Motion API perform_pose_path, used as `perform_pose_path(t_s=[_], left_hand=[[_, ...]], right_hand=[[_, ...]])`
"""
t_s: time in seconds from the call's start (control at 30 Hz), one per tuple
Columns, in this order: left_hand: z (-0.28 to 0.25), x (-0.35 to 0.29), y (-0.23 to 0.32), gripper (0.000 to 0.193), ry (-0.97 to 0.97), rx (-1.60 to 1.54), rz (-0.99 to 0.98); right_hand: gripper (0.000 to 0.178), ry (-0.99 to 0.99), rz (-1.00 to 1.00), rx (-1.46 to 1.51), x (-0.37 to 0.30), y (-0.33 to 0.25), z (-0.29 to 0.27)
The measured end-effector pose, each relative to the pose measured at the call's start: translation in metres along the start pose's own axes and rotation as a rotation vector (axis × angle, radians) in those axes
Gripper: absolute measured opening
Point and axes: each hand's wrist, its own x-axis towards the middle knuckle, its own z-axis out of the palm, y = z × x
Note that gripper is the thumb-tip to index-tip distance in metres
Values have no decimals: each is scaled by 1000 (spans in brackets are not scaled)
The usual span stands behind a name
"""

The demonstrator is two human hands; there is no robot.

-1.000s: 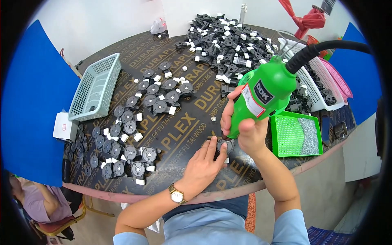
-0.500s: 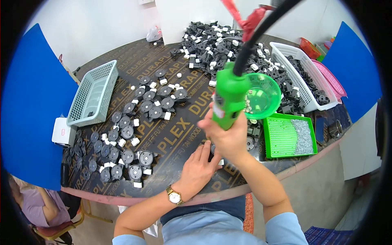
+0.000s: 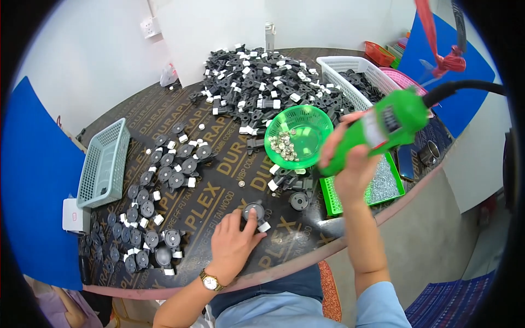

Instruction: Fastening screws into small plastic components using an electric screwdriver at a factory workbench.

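Our left hand lies flat on the tabletop near its front edge, fingers pinching a small round black plastic part with a white clip at its side. We judge the part light and rigid, a moulded disc with a hard, slightly glossy face. It is easiest taken by its rim between thumb and fingertips, and it is small enough to skid on the smooth printed board unless pressed down.

Our right hand is wrapped tight around the barrel of a green electric screwdriver, lifted clear of the table and tilted, its black cable running up and off to the right. The tool looks hard-shelled and the heaviest thing in hand, so a full-fist hold on the body suits it.

Just beyond the part sits a green mesh bowl holding small silvery screws, and beside it a green tray. Rows of like black parts lie to the left near a pale blue basket. A loose heap fills the far side.
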Motion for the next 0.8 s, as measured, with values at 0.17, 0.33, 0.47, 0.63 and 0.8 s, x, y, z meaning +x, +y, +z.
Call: perform_pose_path(t_s=[0.17,0.33,0.47,0.63,0.8], left_hand=[[3,1,-5,40,1,40,-56],[9,1,-9,28,52,71,-19],[8,2,-9,27,73,87,5],[8,3,-7,26,68,94,2],[7,4,-6,25,75,70,-7]], right_hand=[[50,87,67,-231,20,20,-58],[47,49,91,-236,15,58,-66],[47,58,127,-203,15,65,-67],[48,61,145,-190,13,67,-67],[50,51,143,-221,10,68,-66]])
